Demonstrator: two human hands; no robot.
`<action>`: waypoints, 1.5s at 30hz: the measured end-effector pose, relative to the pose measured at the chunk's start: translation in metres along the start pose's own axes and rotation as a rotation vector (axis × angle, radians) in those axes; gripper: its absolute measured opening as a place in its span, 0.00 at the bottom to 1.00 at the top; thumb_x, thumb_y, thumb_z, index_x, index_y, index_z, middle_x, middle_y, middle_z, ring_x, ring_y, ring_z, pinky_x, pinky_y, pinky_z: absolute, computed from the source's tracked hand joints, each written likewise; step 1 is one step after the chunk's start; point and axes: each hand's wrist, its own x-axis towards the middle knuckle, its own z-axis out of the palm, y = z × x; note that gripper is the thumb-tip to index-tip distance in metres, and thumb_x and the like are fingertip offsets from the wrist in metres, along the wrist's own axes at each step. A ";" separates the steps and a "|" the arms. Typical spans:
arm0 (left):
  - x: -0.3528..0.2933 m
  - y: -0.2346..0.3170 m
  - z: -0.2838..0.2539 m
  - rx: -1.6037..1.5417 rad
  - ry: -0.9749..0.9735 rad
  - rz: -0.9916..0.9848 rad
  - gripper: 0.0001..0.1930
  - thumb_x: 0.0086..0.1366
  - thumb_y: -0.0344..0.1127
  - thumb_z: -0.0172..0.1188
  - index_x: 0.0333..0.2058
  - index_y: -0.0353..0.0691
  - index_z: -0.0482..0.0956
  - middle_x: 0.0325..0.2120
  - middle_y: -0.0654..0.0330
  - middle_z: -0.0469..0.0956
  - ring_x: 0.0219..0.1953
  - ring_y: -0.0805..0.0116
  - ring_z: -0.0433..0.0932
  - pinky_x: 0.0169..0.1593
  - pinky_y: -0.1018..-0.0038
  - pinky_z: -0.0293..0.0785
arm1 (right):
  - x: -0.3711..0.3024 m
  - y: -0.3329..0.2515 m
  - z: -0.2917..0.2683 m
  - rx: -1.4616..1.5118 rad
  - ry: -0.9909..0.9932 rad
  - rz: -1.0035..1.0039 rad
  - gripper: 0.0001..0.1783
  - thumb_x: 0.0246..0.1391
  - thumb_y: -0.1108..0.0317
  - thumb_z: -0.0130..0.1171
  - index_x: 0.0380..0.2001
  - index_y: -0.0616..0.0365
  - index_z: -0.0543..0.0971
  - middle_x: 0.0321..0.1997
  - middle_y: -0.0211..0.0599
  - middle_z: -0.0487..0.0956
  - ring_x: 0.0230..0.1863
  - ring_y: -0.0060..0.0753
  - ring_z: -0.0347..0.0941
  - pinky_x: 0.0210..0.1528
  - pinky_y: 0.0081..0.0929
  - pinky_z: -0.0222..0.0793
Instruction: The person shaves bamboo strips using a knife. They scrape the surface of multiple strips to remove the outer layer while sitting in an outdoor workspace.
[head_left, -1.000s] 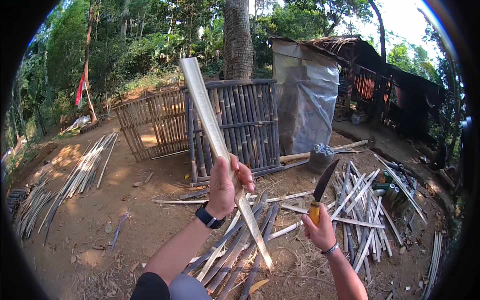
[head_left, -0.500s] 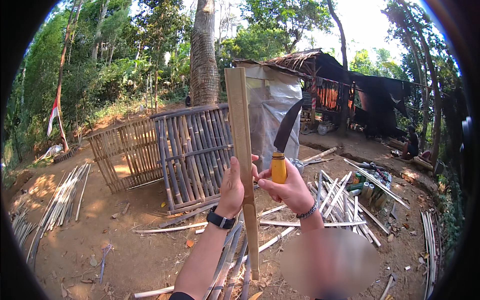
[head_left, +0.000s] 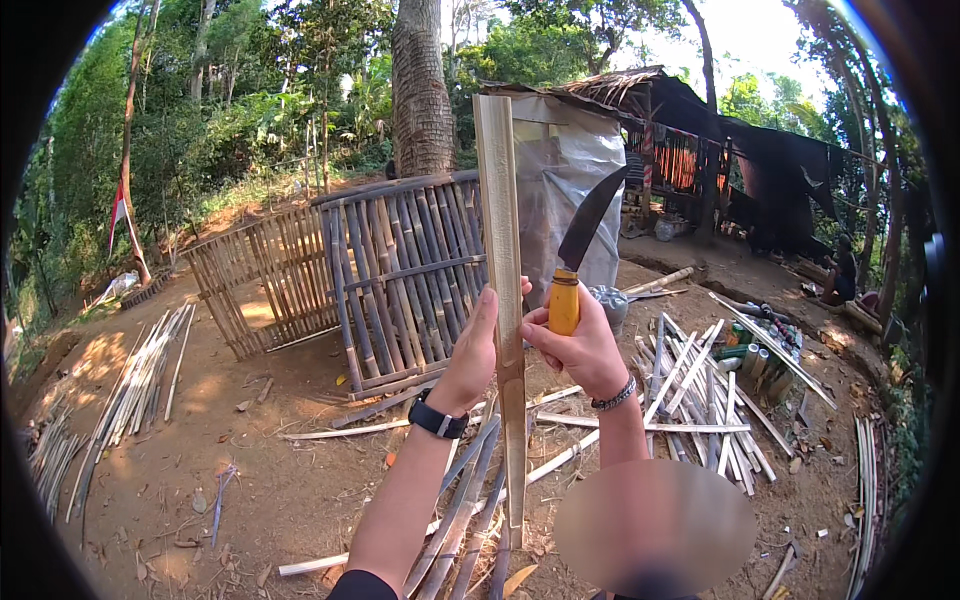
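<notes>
My left hand [head_left: 474,352], with a dark watch on its wrist, is closed around a long split bamboo slat [head_left: 497,200]. The slat stands nearly upright in front of me, its pale inner face showing, with a node low on its length. In my right hand [head_left: 588,348] is a knife [head_left: 592,218]. Its yellow handle is in my fist, and the dark curved blade points up and slightly right, away from the slat. The right thumb and fingertips come close to the slat's right edge; whether they touch it I cannot tell.
Two bamboo slat panels [head_left: 400,285] lean ahead. Loose split strips lie in a pile [head_left: 690,400] at right, in a bundle [head_left: 135,385] at left, and below my hands [head_left: 462,525]. Behind are a tree trunk [head_left: 420,90] and a tarp-covered shelter [head_left: 770,180]. A person [head_left: 840,275] sits far right.
The whole view has shifted a little, with the background sitting slightly higher and further right. Both hands keep their holds on the slat and the knife, which appear slightly higher.
</notes>
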 end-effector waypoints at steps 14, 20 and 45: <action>0.000 0.000 -0.020 0.669 -0.288 -0.136 0.18 0.60 0.41 0.65 0.45 0.36 0.77 0.39 0.63 0.79 0.42 0.74 0.76 0.52 0.71 0.70 | -0.001 -0.002 -0.016 -0.205 0.112 -0.068 0.21 0.46 0.76 0.67 0.38 0.60 0.65 0.30 0.32 0.76 0.34 0.20 0.76 0.34 0.20 0.74; 0.000 -0.004 -0.025 0.543 -0.251 -0.120 0.18 0.56 0.36 0.68 0.44 0.36 0.77 0.38 0.63 0.79 0.42 0.73 0.76 0.52 0.70 0.70 | 0.002 0.006 -0.013 -0.199 0.107 -0.116 0.21 0.45 0.76 0.67 0.37 0.61 0.65 0.29 0.32 0.76 0.34 0.20 0.76 0.34 0.20 0.74; 0.001 0.025 0.001 0.538 0.179 0.475 0.18 0.72 0.44 0.45 0.45 0.35 0.74 0.31 0.63 0.73 0.33 0.74 0.71 0.40 0.75 0.67 | -0.010 0.002 0.017 0.009 -0.071 0.059 0.21 0.48 0.72 0.68 0.37 0.57 0.64 0.28 0.32 0.78 0.21 0.13 0.70 0.18 0.13 0.64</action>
